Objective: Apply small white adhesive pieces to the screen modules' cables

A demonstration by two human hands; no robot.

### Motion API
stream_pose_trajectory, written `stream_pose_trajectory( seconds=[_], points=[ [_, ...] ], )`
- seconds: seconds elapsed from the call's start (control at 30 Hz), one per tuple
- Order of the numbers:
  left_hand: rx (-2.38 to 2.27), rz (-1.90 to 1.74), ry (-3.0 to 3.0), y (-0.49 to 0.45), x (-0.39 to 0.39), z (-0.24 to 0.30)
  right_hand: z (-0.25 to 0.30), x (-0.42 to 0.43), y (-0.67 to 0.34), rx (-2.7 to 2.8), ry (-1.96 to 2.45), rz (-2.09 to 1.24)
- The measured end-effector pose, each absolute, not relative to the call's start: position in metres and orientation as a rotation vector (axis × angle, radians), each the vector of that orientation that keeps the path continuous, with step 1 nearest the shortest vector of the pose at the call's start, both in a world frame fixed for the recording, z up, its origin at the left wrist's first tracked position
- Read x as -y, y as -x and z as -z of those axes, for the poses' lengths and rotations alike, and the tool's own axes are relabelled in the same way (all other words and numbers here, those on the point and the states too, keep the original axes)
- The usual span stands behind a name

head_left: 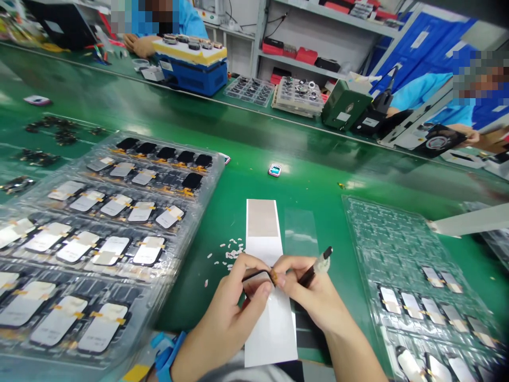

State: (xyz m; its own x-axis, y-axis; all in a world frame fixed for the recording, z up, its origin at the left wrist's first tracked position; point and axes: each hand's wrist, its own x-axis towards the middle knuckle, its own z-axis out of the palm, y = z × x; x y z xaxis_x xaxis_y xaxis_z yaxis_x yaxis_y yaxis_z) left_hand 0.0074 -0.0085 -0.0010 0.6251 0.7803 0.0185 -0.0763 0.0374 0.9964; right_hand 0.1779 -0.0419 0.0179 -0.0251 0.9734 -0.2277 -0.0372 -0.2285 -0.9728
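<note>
My left hand [234,305] is closed around a small dark screen module [256,281], held over a long white paper strip [270,318] on the green bench. My right hand [308,289] pinches the orange flex tab [273,276] at the module's right edge and also grips a pen-like tool [318,265] whose black tip points up and right. A blue wrist strap [167,353] sits on my left wrist.
Stacked clear trays [199,212] of screen modules lie at left, and another clear tray [358,223] with a few modules at right. Small white peeled bits [230,252] are scattered by the strip. A pink-edged part [274,170] lies further back. Two people sit across the bench.
</note>
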Motion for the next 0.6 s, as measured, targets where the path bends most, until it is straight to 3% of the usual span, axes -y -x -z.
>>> stream_pose_trajectory(
  seconds=[0.37, 0.6],
  points=[
    [-0.653, -0.633, -1.430, 0.0000, 0.0108, -0.0007, -0.0163, 0.0410, -0.1720, 1.003, 1.316, -1.464],
    [-0.652, -0.688, -1.378, -0.0047, 0.0105, -0.0008, -0.0204, 0.0409, -0.1684, 1.042, 1.381, -1.320]
  ],
)
